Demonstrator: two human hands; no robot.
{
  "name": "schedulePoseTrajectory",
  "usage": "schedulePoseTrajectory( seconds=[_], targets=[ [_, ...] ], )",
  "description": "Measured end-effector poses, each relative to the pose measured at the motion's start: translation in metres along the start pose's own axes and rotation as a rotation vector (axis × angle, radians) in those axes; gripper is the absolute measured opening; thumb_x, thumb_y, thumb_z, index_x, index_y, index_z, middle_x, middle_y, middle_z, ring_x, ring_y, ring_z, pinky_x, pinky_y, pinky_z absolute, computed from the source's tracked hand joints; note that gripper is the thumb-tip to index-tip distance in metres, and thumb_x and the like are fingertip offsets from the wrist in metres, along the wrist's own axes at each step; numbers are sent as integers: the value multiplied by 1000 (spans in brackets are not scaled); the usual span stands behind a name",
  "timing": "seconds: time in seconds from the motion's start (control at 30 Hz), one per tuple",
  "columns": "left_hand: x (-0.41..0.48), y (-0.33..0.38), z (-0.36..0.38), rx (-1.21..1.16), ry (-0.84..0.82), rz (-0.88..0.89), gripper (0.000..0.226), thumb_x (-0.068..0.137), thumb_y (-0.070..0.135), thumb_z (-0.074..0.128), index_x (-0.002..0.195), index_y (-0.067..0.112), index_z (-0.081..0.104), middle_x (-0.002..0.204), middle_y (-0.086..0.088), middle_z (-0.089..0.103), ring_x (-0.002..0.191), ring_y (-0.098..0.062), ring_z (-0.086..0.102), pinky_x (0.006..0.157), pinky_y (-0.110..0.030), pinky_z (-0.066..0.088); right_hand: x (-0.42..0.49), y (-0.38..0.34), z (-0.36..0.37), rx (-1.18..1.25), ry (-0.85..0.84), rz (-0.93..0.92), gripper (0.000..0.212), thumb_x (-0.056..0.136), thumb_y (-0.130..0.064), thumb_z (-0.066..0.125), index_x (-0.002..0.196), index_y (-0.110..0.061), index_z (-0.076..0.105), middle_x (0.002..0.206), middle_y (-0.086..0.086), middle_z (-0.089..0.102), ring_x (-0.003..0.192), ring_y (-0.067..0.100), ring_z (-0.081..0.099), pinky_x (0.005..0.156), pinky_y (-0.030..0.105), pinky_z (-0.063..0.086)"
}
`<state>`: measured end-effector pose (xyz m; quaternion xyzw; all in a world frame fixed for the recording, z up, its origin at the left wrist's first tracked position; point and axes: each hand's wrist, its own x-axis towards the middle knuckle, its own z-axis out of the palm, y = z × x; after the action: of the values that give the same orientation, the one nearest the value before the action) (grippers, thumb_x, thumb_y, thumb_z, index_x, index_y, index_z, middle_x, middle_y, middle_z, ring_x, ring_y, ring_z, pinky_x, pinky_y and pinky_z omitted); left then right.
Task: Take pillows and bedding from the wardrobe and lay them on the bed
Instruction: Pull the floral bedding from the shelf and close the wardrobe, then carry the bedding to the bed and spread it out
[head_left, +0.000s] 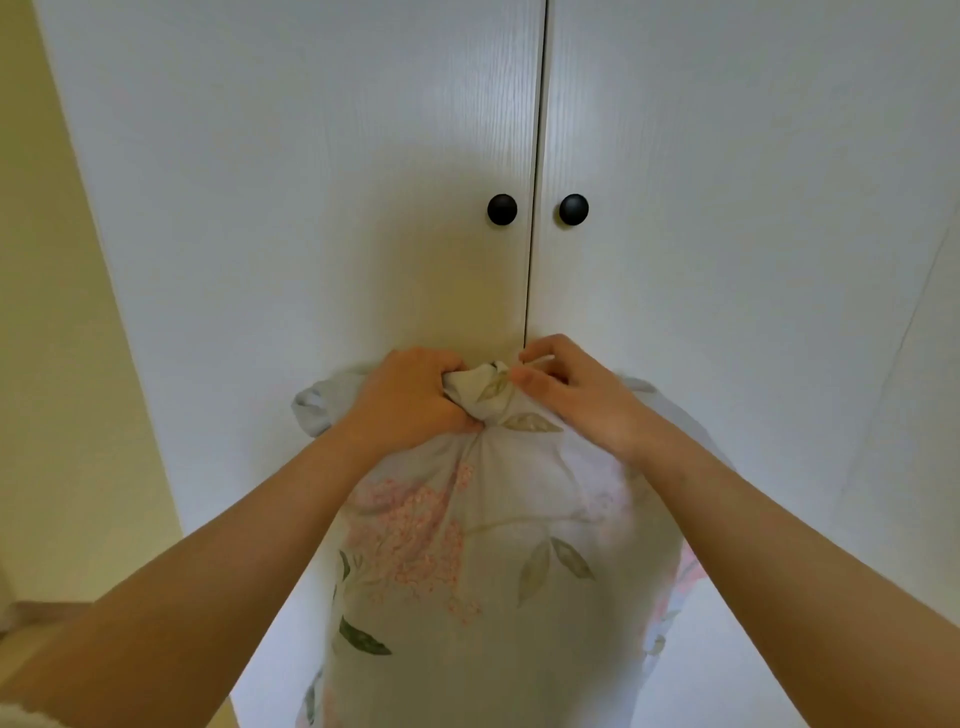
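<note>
Bundle: floral bedding bundle fills 6 o'clock, its cloth gathered into a knot.
Left hand: clenched round the knot's 9 o'clock side, likely bearing weight.
Right hand: thumb and curled fingers pinch its 3 o'clock side, probably steadying.
Wardrobe doors: closed behind; black knobs at 12 o'clock.

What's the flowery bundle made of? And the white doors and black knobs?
The pale floral cloth bundle looks like soft cotton, matte: it bunches and creases. The white wardrobe doors look like painted or laminated wood, showing fine grain lines. The round black knobs look matte; metal or plastic, I cannot tell.
</note>
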<state>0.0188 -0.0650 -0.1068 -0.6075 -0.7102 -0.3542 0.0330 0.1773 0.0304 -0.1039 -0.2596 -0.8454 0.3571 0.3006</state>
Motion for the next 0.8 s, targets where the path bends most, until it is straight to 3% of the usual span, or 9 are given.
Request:
schedulePoseTrajectory(
  seconds=[0.07,0.17,0.3,0.37,0.43,0.6,0.7,0.8],
  targets=[
    [-13,-8,10,-25,-47,-16,32,50,41,66,65,14,61,58,3,55,57,-11,49,59,-30,39,-14,18,7,-331,-195,-17,66,75,-52,67,132,-28,42,122,-6,55,115,16,53,101,38,43],
    [-31,-18,28,-28,-96,-48,26,52,40,68,61,18,58,57,4,54,56,-12,49,58,-30,39,-25,36,23,-573,-248,-6,91,65,-54,74,141,-30,30,135,-6,50,123,18,48,106,40,34],
    [-62,-33,58,6,-158,-127,35,56,43,67,70,11,62,61,1,57,62,-17,53,60,-36,44,-40,64,52,-602,-311,66,74,67,-51,74,129,-25,44,124,-3,60,114,21,56,100,41,40],
    [-84,-44,72,64,-233,-152,26,62,43,67,62,22,52,59,8,50,59,-11,48,56,-32,40,-50,82,72,-577,-391,97,60,70,-50,73,118,-22,51,117,-1,63,107,22,59,93,41,46],
    [-109,-55,85,123,-302,-188,34,70,36,72,58,29,40,58,12,43,59,-11,44,52,-27,32,-62,98,97,-553,-492,124,54,73,-49,72,115,-19,52,115,1,63,104,23,59,88,39,49],
    [-179,-86,110,188,-480,-419,23,73,33,70,75,21,51,70,5,51,74,-18,51,60,-27,39,-95,130,165,-507,-745,124,65,78,-48,68,134,-25,44,133,0,57,119,22,54,95,32,42],
    [-222,-107,116,187,-553,-583,35,73,34,70,62,23,38,68,6,49,76,-21,51,66,-31,40,-110,134,204,-507,-870,58,67,79,-49,65,137,-27,41,134,-3,56,121,19,53,96,31,40],
    [-262,-122,111,175,-595,-694,42,75,30,69,58,25,31,79,-5,57,77,-20,48,67,-32,39,-123,130,243,-520,-970,4,66,80,-50,63,139,-28,41,134,-3,56,121,19,53,97,31,39]
  ],
)
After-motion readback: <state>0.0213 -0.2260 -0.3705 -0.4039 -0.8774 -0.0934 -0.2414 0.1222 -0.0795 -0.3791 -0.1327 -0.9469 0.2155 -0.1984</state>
